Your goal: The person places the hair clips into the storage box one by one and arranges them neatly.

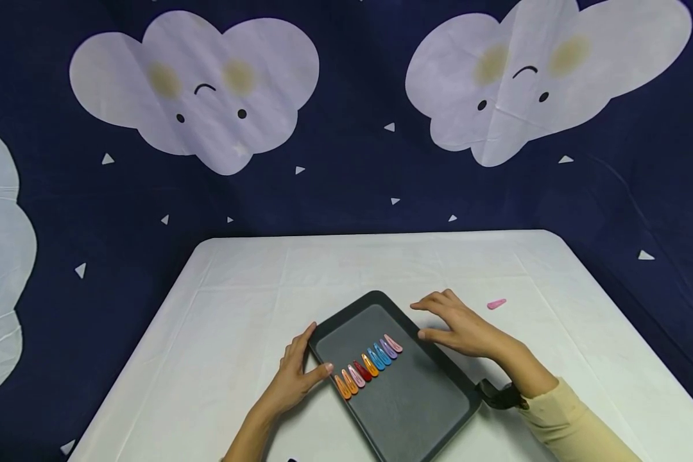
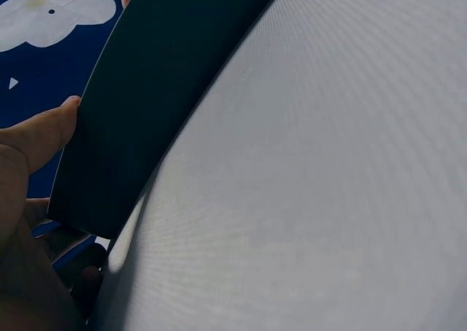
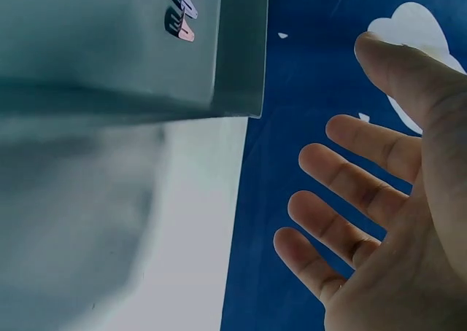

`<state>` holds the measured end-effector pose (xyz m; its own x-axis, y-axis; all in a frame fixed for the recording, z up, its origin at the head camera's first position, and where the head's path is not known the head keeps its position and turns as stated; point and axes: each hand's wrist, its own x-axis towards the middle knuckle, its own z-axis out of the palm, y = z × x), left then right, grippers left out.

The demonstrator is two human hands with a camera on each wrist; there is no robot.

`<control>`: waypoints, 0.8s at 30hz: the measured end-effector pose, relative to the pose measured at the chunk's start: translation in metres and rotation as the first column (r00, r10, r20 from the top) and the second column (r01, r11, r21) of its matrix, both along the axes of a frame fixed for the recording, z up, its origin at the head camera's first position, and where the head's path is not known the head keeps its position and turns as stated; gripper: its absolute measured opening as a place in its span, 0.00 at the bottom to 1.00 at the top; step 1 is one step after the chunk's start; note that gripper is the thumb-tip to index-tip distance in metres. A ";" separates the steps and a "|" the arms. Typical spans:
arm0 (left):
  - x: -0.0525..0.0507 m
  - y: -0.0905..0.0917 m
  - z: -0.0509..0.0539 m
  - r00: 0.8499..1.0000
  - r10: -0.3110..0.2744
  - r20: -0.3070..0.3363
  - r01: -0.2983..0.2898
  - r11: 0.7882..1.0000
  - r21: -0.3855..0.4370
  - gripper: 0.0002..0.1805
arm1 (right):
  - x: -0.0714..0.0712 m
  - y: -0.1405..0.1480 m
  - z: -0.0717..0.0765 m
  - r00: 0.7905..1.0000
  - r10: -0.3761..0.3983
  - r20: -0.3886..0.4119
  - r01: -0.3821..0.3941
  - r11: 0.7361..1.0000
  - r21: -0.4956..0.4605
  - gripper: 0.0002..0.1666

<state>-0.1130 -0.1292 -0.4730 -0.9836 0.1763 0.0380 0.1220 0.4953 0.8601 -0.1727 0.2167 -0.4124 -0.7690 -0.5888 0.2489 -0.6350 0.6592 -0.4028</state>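
Note:
A dark grey rectangular tray (image 1: 421, 398) lies at an angle on the white table. Several snap hair clips (image 1: 368, 366) in orange, pink, red, blue and purple form a slanting row inside it. My left hand (image 1: 293, 378) holds the tray at its left corner, thumb over the rim and fingers along the outside; the left wrist view shows the thumb (image 2: 55, 130) against the tray wall. Past the tray's upper right rim, my right hand (image 1: 459, 324) hovers with fingers spread and nothing in it. In the right wrist view, its palm (image 3: 394, 265) is bare.
One pink hair clip (image 1: 496, 303) lies alone on the white tablecloth (image 1: 254, 289), beyond the right hand. A dark blue cloth with clouds (image 1: 208, 96) hangs behind the table. A black strap (image 1: 499, 394) sits on the right wrist.

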 end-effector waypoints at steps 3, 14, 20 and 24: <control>0.000 0.000 0.000 1.000 0.000 0.002 0.000 1.000 -0.003 0.48 | 0.000 0.002 0.000 1.000 -0.007 0.003 0.007 1.000 -0.002 0.29; 0.000 0.000 -0.001 1.000 -0.002 -0.005 0.002 1.000 -0.018 0.48 | 0.000 0.011 0.000 0.999 -0.011 -0.037 0.010 0.999 -0.034 0.28; 0.000 0.000 0.000 1.000 -0.001 -0.001 0.001 1.000 -0.009 0.48 | -0.001 0.016 0.001 0.999 -0.032 -0.026 0.031 0.999 -0.041 0.28; 0.000 0.000 0.000 1.000 -0.002 -0.005 0.002 1.000 -0.013 0.48 | -0.001 0.020 -0.001 0.998 -0.040 -0.039 0.039 0.998 -0.047 0.28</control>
<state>-0.1130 -0.1289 -0.4726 -0.9831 0.1784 0.0403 0.1268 0.5060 0.8532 -0.1742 0.2363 -0.4133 -0.7805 -0.5453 0.3056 -0.6248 0.6656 -0.4082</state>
